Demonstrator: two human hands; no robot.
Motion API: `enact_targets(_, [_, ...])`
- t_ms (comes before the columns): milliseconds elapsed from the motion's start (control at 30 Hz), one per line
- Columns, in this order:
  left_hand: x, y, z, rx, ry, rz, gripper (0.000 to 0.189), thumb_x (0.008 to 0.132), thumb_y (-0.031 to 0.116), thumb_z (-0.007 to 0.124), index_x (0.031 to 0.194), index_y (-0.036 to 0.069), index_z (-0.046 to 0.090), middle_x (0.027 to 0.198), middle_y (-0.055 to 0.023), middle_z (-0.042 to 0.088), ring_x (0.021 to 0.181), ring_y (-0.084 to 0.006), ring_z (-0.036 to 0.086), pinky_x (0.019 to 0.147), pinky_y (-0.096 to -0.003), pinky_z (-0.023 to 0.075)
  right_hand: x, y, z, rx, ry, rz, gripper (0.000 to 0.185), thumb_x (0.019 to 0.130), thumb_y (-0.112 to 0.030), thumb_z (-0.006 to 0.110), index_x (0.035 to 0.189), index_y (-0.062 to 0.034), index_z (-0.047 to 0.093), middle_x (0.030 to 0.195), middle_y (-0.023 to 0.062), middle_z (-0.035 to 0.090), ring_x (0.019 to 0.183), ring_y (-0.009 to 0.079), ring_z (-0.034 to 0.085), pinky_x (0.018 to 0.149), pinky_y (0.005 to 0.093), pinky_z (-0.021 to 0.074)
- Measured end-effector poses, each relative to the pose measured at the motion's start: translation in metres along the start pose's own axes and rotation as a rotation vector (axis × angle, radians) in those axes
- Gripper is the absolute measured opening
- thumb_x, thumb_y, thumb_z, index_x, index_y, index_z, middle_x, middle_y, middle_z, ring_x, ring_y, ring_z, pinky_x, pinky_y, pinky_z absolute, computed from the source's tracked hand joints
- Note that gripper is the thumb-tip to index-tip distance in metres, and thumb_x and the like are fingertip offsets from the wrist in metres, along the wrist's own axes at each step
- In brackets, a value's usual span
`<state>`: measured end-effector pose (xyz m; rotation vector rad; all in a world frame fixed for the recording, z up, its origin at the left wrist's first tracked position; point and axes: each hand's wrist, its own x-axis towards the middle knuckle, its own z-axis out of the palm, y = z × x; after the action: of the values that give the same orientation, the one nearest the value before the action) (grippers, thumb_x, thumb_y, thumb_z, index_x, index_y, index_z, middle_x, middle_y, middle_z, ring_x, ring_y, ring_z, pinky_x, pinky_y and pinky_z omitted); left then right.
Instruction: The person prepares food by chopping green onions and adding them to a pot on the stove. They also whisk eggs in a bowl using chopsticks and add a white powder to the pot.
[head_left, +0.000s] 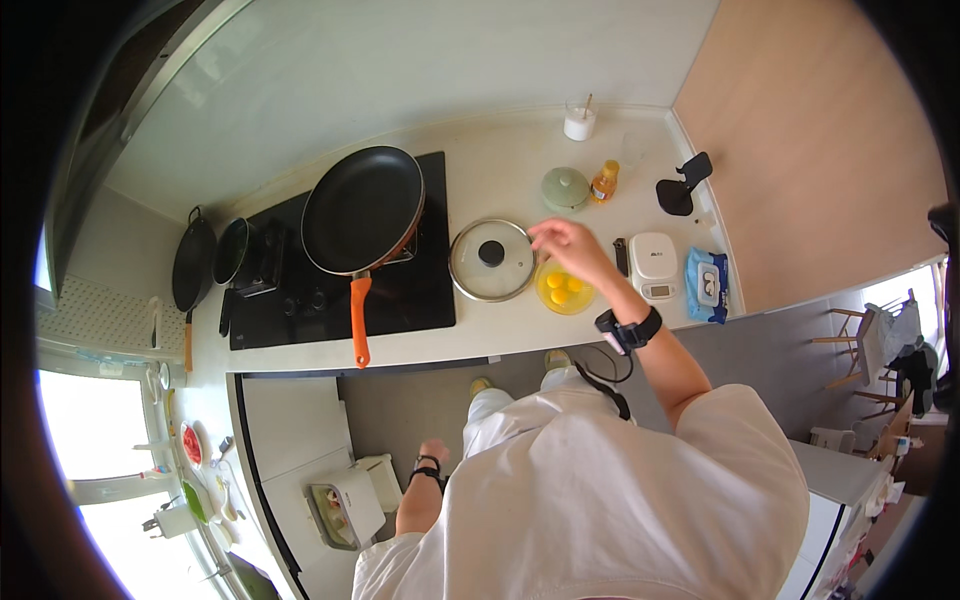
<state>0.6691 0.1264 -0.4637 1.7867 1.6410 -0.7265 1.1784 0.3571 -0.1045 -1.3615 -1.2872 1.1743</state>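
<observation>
My right hand (568, 244) reaches over the counter with bent fingers slightly apart and no object visible in it. Below it stands a clear bowl (545, 298) holding several raw egg yolks (559, 295), partly covered by the hand and wrist. A glass lid (472, 279) with a black knob lies just left of the bowl, near my fingertips. Down beside my body hangs my left hand (435, 450), above the floor and away from the counter; its fingers are too small and blurred to make out. A black frying pan (364, 210) with an orange handle sits on the stove.
The black cooktop (337, 330) also bears a small dark pot (232, 251). Right of the bowl are a white kitchen scale (652, 255) and a wipes pack (706, 285). Behind stand a green lidded pot (565, 189), a honey-coloured bottle (604, 182) and a black stand (679, 196). A waste bin (356, 510) is lower left.
</observation>
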Motion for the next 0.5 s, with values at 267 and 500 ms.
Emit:
enact_targets(267, [-0.089, 0.099, 0.071, -0.857, -0.04, -0.366, 0.038, 0.07, 0.027, 0.069, 0.103, 0.008, 0.065, 0.103, -0.0115, 0.067, 0.096, -0.0258, 0.065, 0.083, -0.0378, 0.0524, 0.003, 0.003, -0.029, 0.002, -0.244, 0.11, 0.026, 0.091, -0.015, 0.057, 0.113, -0.001, 0.058, 0.089, 0.0082, 0.067, 0.07, 0.0127, 0.065, 0.061, 0.0236, 0.0505])
enact_targets(500, [-0.122, 0.154, 0.057, -1.03, 0.064, -0.509, 0.05, 0.063, 0.027, 0.076, 0.107, 0.007, 0.063, 0.098, -0.0123, 0.069, 0.094, -0.0243, 0.065, 0.084, -0.0362, 0.0523, 0.154, 0.014, -0.18, 0.01, 0.317, 0.191, 0.076, 0.077, -0.022, 0.073, 0.138, 0.0001, 0.032, 0.111, 0.0142, 0.06, 0.086, 0.0216, 0.065, 0.061, 0.0332, 0.0559])
